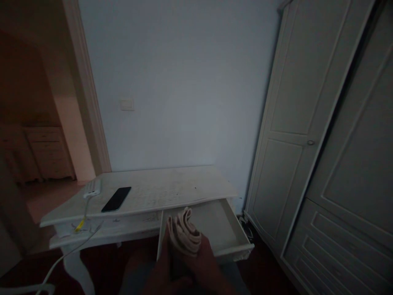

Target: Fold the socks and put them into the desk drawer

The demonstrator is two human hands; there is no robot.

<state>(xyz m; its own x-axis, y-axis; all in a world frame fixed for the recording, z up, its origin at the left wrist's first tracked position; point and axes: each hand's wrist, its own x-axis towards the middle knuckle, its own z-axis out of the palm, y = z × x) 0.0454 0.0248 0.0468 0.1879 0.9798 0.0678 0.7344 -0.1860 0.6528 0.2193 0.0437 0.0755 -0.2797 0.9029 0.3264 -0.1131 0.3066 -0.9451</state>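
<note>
A rolled-up piece of light beige cloth point(186, 233) is held upright between both hands, its coiled layers facing up. My left hand point(164, 262) presses on its left side, with the fingers closed against it. From the right, my right hand point(202, 260) grips the same roll. Just behind the cloth, a white drawer point(215, 225) is pulled out of the desk, and the part of its inside that shows is bare. The dim light and the cloth hide most of the fingertips.
On the white desk point(172, 184) lie a dark phone point(116, 199) and a white power strip point(92, 188) with a cable point(72, 250) hanging down. A pale wardrobe point(285, 135) stands at the right. A light switch point(126, 105) is on the wall, and a doorway opens at left.
</note>
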